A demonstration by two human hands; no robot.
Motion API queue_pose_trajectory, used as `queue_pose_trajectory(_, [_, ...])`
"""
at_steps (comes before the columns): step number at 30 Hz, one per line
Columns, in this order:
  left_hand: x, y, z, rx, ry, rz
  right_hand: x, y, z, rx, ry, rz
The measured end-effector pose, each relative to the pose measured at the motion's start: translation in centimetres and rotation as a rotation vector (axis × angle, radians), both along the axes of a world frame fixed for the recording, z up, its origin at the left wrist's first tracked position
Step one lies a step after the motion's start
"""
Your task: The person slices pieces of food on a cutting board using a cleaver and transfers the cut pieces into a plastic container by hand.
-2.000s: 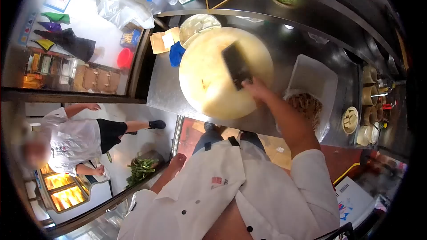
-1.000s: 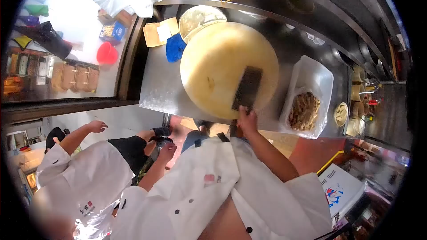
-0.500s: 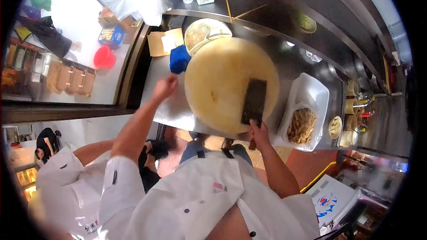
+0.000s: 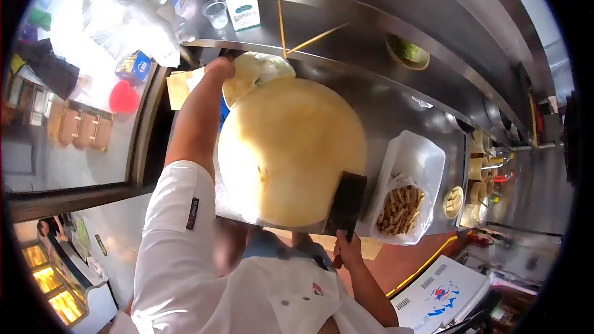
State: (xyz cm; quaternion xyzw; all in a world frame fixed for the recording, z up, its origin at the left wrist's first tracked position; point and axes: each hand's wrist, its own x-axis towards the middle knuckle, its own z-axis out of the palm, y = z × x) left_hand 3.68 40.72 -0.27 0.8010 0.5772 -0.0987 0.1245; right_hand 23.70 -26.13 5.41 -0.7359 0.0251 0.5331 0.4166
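My right hand is closed round the handle of a dark, broad-bladed cleaver. Its blade overlaps the near right edge of a large round chopping board. My left hand is stretched out past the board's far left side, by the rim of a white bowl with pale contents. Its fingers are turned away and hidden, so their grip does not show. Behind my left forearm a blue cloth is mostly covered. A brown cardboard piece lies left of that hand.
Right of the board stands a white tub with brown strips of food. A small bowl sits beyond it. The shelf above holds a plastic cup, a small carton, chopsticks and a bowl of greens.
My left hand has moved forward from beside the blue cloth to the white bowl's rim. The cleaver has come nearer to me, off the board's middle right. The other white-coated person at left is out of view.
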Motion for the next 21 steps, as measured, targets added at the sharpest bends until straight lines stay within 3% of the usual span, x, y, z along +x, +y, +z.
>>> queue_pose_trajectory(4, [-2.0,2.2,-1.2,-0.082,0.036,-0.103,1.1,-0.2,0.1,0.023,0.004,0.072])
queue_pose_trajectory(8, [-6.2,-1.9,6.2,-0.371,-0.436,0.189,1.8,-0.5,-1.2,0.023,-0.059,0.152])
queue_pose_trajectory(10, [-8.9,-4.2,8.4,-0.459,-0.533,0.228,2.0,-0.3,-2.1,0.034,-0.076,0.148])
queue_pose_trajectory(14, [-15.6,-13.2,11.0,-0.530,-0.912,0.427,1.2,2.7,-0.8,0.033,-0.098,0.101])
queue_pose_trajectory(18, [-21.2,-24.7,15.3,-0.474,-1.042,0.569,-0.4,4.5,-1.8,0.033,-0.177,0.193])
queue_pose_trajectory(21, [-27.4,-31.8,13.4,-0.400,-1.032,0.636,-4.1,5.8,-3.2,0.017,-0.210,0.269])
